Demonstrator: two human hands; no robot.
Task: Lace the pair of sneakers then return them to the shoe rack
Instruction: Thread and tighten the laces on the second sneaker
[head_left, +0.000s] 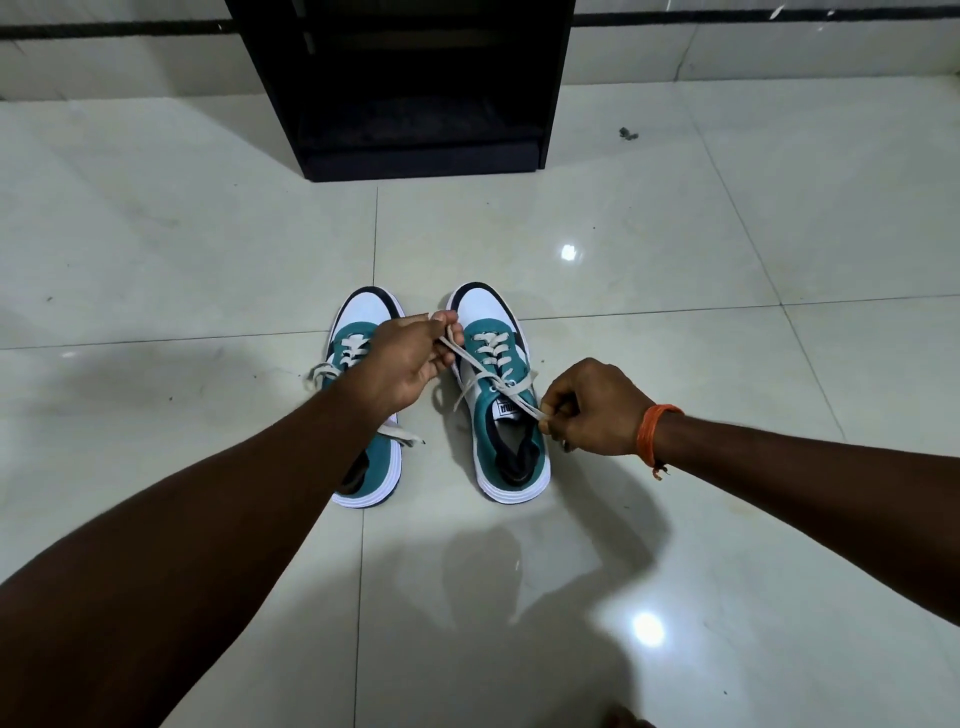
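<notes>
Two teal, white and black sneakers stand side by side on the floor, toes pointing away from me. My left hand (410, 358) hovers over the left sneaker (370, 467) and pinches one end of the right sneaker's white lace (470, 358) near the toe. My right hand (592, 410) pinches the other end of that lace beside the right sneaker (511, 457), near its tongue. The lace runs taut and crossed between both hands over the eyelets. The left sneaker's lace (324, 373) lies loose, partly hidden by my left forearm.
The black shoe rack (415, 88) stands open against the wall, straight ahead beyond the sneakers. Glossy pale floor tiles (675, 249) surround the shoes. A small dark speck of debris (628, 134) lies on the floor at the right of the rack.
</notes>
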